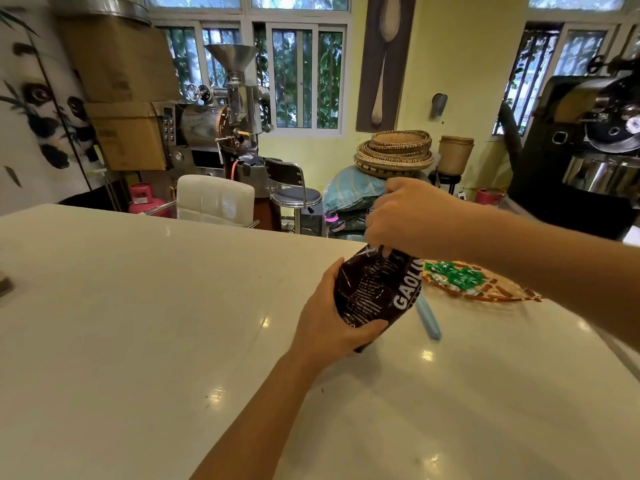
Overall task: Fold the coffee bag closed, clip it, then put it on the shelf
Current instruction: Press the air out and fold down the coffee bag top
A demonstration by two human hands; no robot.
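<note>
Glossy white counter (145, 306) fills the foreground of a coffee workshop w/ barred windows at the back. At centre-right, the dark coffee bag (375, 292), white lettering on its side, stands tilted on the counter. Left hand (332, 323) wraps around the bag's lower body; right hand (408, 216) is clenched on the gathered top, pinching it from above. Just beside the bag, partly hidden behind it, a light-blue clip (429, 320) lies flat on the counter, untouched. Past that, near the right forearm, a flat woven tray (502, 292) holds green-wrapped sweets (457, 277). Beyond the counter's far edge: a white chair (214, 199), a black stool w/ chrome frame (294, 192), a pink gas cylinder (145, 199), a small steel roaster w/ funnel hopper (221, 116) beside stacked cardboard boxes (124, 95), woven baskets (394, 150) piled on sacks, and a large black roaster (588, 140) at far right.
</note>
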